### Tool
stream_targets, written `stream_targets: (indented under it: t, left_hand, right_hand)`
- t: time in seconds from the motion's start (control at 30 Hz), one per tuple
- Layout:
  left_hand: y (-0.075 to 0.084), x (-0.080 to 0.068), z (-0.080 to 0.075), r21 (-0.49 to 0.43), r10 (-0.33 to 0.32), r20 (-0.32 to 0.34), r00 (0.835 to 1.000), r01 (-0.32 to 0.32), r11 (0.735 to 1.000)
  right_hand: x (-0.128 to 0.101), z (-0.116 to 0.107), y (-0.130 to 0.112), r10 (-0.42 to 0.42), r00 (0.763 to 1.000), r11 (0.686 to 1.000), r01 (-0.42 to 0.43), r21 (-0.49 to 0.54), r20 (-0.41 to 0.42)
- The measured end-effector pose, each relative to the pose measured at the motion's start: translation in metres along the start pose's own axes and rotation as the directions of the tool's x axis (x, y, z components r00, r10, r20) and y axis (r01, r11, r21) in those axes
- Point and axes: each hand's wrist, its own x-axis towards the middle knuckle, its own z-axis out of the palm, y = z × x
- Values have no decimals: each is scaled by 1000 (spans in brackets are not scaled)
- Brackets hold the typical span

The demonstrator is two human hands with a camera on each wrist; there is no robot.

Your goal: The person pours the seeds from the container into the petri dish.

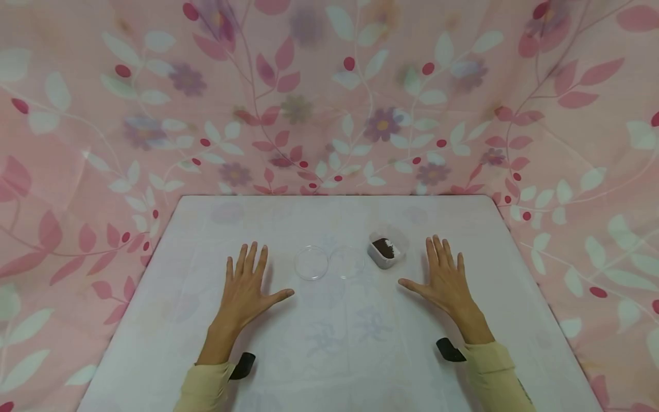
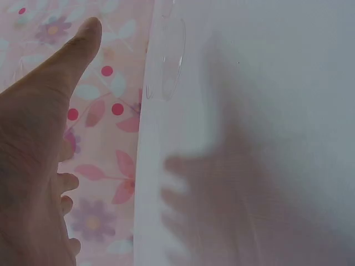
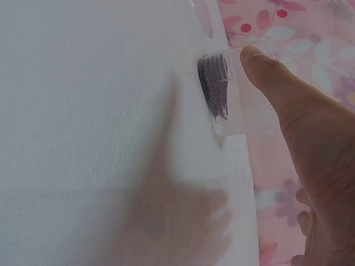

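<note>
My left hand (image 1: pixel 246 292) is held over the table with fingers straight and thumb spread, holding nothing. To its right lie two clear round dishes side by side, the left dish (image 1: pixel 311 263) with a plainer rim than the fainter right dish (image 1: pixel 347 262). My right hand (image 1: pixel 444 280), fingers straight and thumb out to the left, also holds nothing. Nearest to it stands a small clear plastic box (image 1: pixel 383 262) with its lid tilted back, containing dark brown granular stuff (image 1: pixel 383 248) and something white. In the right wrist view, the box (image 3: pixel 233 124) shows beyond the thumb.
A white cloth with faint printed marks covers the table (image 1: pixel 288 366). Pink floral fabric (image 1: pixel 329 97) hangs behind the table's back edge and along both sides. Dark wrist-worn devices, a left one (image 1: pixel 243 366) and a right one (image 1: pixel 450 350), sit by the sleeves.
</note>
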Motion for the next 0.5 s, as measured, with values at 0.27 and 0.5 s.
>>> stream_targets:
  t: [0.27, 0.5]
  left_hand:
    - [6, 16, 8, -112, 20, 25, 999, -17, 994]
    - [10, 28, 24, -167, 50, 60, 997, -39, 985]
  right_hand:
    - [10, 2, -8, -9, 1000, 999, 9, 46, -5]
    - [20, 6, -22, -18, 999, 993, 22, 119, -34]
